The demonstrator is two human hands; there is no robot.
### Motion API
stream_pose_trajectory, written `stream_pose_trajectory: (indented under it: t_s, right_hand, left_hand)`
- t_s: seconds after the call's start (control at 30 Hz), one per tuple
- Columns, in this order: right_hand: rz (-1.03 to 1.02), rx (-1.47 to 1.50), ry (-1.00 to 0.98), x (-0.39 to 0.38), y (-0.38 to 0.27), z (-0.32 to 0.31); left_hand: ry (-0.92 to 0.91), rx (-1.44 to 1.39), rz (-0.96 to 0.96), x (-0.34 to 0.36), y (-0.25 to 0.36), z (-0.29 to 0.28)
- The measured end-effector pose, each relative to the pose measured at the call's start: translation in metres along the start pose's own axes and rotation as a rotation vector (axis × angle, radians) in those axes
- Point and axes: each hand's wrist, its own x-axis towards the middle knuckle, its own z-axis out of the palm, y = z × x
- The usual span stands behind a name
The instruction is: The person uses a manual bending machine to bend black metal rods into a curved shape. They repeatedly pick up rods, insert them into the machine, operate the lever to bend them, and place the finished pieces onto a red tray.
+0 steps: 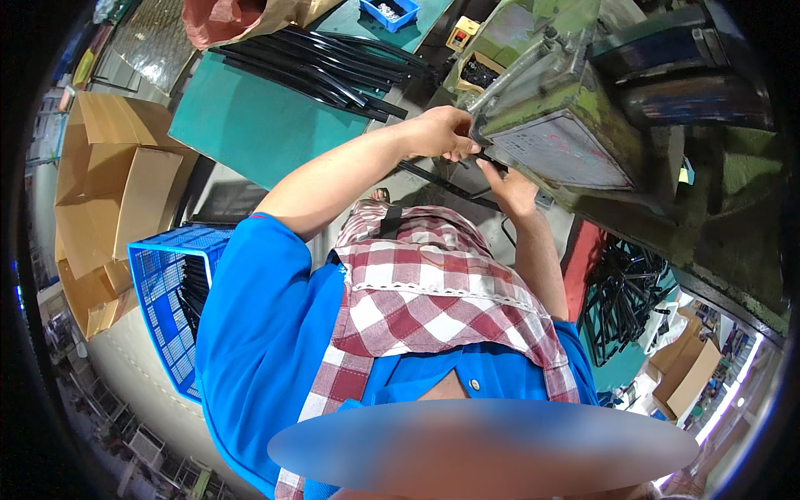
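Note:
My left hand (446, 133) is closed at the front of the green machine (575, 150), fingertips pinched on something dark that is partly hidden under the machine's front edge. Just below and to the right, my right hand (510, 187) has its thumb raised against the same dark piece, fingers mostly hidden. A long black strip (437, 182) runs beneath both hands. To the left, a bundle of long black strips (317, 67) lies across the green table (242, 125).
A blue crate (158, 308) of black parts and cardboard boxes (117, 192) stand at my left. A brown sack (217, 17), blue tray (387, 25) and yellow switch box (462, 33) are at the back. Tangled black parts (625, 308) lie at my right, near a box (692, 375).

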Motion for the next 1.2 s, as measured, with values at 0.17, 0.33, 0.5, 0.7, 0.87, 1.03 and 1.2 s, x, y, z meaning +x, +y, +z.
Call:
stream_pose_trajectory:
  t_s: [0.17,0.33,0.5,0.7,0.87,1.03,1.2]
  right_hand:
    - [0.215,-0.113,-0.097,0.000,0.017,0.018]
    - [0.228,0.025,-0.113,-0.011,0.029,0.017]
    - [0.039,0.064,0.080,-0.019,0.032,0.016]
    - [0.129,-0.185,0.182,-0.026,0.035,0.010]
    - [0.352,0.155,0.109,-0.043,0.067,0.041]
    - [0.427,0.177,0.043,-0.047,0.050,0.026]
    - [0.372,0.148,0.073,-0.049,0.058,0.025]
  left_hand:
    - [0.033,-0.054,-0.010,0.019,-0.015,0.006]
    - [0.030,-0.047,0.018,0.026,-0.014,0.017]
    - [-0.029,-0.079,0.061,0.032,-0.013,0.020]
    - [0.002,0.032,0.076,0.045,-0.010,0.035]
    - [0.022,0.345,0.081,0.038,-0.043,0.020]
    - [0.388,1.323,-0.001,0.005,-0.123,-0.072]
    - [0.570,1.525,-0.067,-0.005,-0.175,-0.110]
